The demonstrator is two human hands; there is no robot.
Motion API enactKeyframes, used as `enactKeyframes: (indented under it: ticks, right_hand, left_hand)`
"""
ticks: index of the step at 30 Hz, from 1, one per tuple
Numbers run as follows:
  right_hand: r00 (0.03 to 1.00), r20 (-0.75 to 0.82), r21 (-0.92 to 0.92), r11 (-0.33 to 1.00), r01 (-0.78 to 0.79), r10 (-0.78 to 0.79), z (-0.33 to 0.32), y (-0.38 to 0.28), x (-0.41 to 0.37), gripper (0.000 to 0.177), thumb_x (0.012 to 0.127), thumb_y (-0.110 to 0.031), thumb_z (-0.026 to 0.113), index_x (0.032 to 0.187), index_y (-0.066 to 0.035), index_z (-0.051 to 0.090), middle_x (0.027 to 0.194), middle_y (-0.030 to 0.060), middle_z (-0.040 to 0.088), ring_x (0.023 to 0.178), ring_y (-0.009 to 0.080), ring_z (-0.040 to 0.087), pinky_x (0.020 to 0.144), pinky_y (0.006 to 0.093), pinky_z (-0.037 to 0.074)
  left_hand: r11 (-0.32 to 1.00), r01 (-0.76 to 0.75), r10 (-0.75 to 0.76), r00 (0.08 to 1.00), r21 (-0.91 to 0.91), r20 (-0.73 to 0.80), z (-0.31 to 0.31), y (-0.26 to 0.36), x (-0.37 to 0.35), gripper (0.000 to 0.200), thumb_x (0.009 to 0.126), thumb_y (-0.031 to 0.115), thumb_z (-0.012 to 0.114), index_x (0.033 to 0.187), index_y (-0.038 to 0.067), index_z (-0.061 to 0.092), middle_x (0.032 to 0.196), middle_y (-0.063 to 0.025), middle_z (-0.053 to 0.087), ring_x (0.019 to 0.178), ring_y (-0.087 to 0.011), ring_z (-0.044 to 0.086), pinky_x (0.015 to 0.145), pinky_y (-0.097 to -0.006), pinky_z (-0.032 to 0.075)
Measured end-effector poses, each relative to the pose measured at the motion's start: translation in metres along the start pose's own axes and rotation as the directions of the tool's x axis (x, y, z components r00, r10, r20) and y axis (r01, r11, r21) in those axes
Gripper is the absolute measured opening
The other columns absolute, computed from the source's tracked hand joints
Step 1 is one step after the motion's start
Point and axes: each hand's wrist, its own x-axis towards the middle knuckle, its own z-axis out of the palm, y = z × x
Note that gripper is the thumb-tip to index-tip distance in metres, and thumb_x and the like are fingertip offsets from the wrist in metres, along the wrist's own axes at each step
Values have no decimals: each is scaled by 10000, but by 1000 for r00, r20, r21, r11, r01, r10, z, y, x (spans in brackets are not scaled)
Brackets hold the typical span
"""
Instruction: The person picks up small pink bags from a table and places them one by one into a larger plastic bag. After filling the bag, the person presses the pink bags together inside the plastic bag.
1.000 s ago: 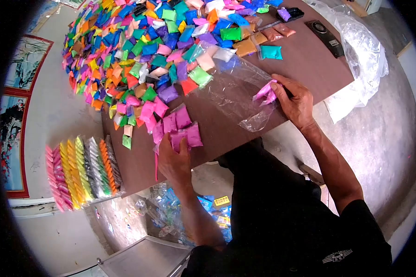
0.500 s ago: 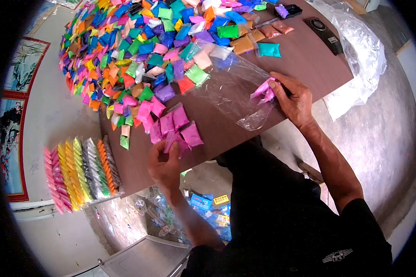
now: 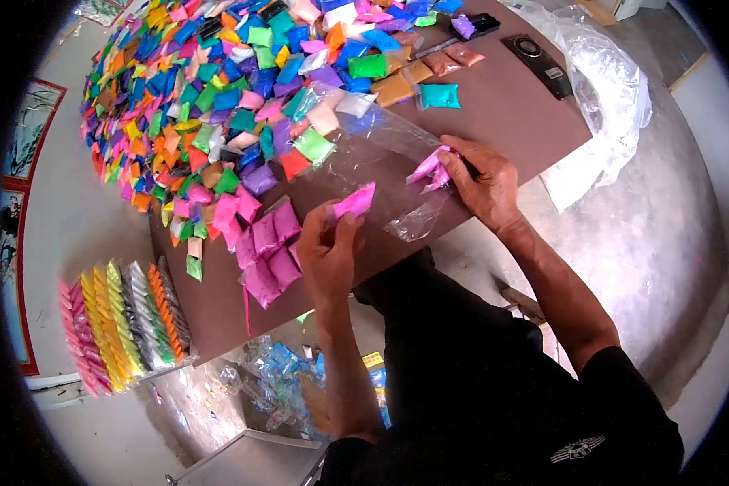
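My left hand [image 3: 332, 257] pinches a small pink packet [image 3: 355, 201] between thumb and fingers, just above the table. Pink packets [image 3: 426, 172], folded or bunched together, are gripped in my right hand [image 3: 488, 180] at the table's near edge. A clear plastic bag [image 3: 385, 158] lies flat beside that hand, and its loose end hangs below the fingers. Left of my left hand lies a cluster of several magenta packets [image 3: 269, 257]. Whether the right fingers also grip the bag's edge is hard to make out.
A large heap of multicoloured packets [image 3: 219, 105] covers the far left of the brown table [image 3: 510, 121]. Brown and teal packets [image 3: 441, 95] and a black device [image 3: 536, 65] lie farther right. Bagged twisted strips [image 3: 130, 320] are at the left edge; clear plastic [image 3: 603, 105] hangs at the right.
My left hand has lifted a pink packet off the magenta cluster and moved right, towards my right hand. The right hand still holds its pink packets. The whole view has shifted slightly.
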Motion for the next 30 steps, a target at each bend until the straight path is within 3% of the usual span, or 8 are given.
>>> enactKeyframes:
  ticks: [5,12,14,18,21,23,26,30]
  right_hand:
    - [1000,2,-7,1000,6,-6,0,-1,0,249,922,-213,834,1123,-67,813,1056,140,804,982,307,775,879,397,606]
    - [1000,17,-10,1000,-17,17,-2,-1,2,246,925,-213,829,1124,-69,808,1050,146,802,973,320,774,870,402,605]
    - [999,28,-33,999,31,-30,-2,1,2,252,934,-215,817,1132,-61,800,1051,148,801,972,332,772,875,413,603]
    - [997,38,-31,997,74,-73,-3,-1,3,247,948,-208,797,1137,-49,795,1055,153,799,976,338,771,880,424,602]
    - [996,72,-18,998,58,-57,-5,-3,5,243,955,-135,792,1164,-10,790,1094,185,795,1011,344,768,912,407,593]
    - [994,88,13,998,57,-58,-6,-2,5,253,958,-136,790,1177,-9,786,1094,185,794,1012,349,768,916,412,591]
    - [992,88,-18,996,89,-87,-5,-2,5,277,961,-142,787,1204,-10,776,1106,185,792,1017,352,766,921,414,587]
    - [994,78,-27,997,72,-70,-4,-1,4,302,964,-153,785,1229,-9,765,1122,185,789,1030,352,763,931,415,583]
  left_hand:
    - [991,-130,130,991,-18,42,38,-6,26,182,1040,141,715,1177,21,711,1015,-45,743,887,-106,705,689,-265,601]
    - [993,-113,114,986,-19,122,68,-14,36,226,1019,137,748,1201,4,745,997,-35,733,896,-109,678,737,-272,584]
    - [867,-428,409,904,257,124,67,-13,40,175,965,83,772,1121,5,763,996,-92,766,863,-186,716,769,-326,569]
    - [863,-442,413,896,244,161,66,-6,39,181,950,63,761,1124,13,770,1006,-146,772,907,-256,730,826,-356,568]
    - [926,-321,287,940,198,182,69,-8,41,216,958,52,735,1170,17,763,1042,-166,772,956,-282,732,852,-373,564]
    - [856,-429,374,899,287,228,73,-11,44,250,965,36,701,1210,15,750,1067,-193,765,981,-335,731,885,-403,560]
    - [796,-478,393,874,370,285,70,-10,44,269,977,31,668,1235,21,742,1075,-208,760,984,-381,722,892,-421,560]
    - [791,-502,423,862,350,280,71,-17,44,266,985,39,658,1235,30,748,1083,-208,749,1007,-391,709,899,-442,556]
